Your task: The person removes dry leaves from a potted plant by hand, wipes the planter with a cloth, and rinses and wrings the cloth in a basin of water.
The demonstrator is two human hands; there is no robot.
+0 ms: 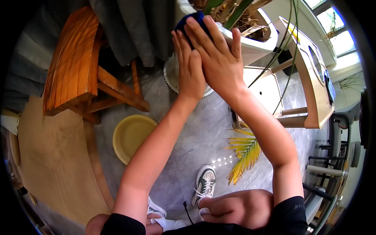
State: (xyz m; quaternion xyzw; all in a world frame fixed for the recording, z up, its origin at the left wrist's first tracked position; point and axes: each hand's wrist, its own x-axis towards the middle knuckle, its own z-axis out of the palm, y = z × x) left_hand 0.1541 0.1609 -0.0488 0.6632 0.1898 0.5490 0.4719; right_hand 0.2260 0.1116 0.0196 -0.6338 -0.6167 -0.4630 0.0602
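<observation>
Both of my hands reach forward to the white planter (246, 45), which holds a plant with long green leaves and dry brown stems. My right hand (221, 58) lies flat with its fingers stretched out over a dark blue cloth (197, 18) at the planter's rim. Beside it, overlapping at the thumbs, is my left hand (190, 76), its fingers straight and pointing up along the planter's side. Most of the cloth is hidden beneath my fingers. Below the planter a pale saucer with a scalloped edge (171, 76) shows partly behind my left hand.
An orange-brown wooden stool (74, 58) stands at the left by grey curtains (129, 27). A yellow-green basin (135, 137) sits on the grey floor (176, 156). To the right are a beige plastic stand (309, 78) and a yellowing palm leaf (244, 154), which hangs near my knee.
</observation>
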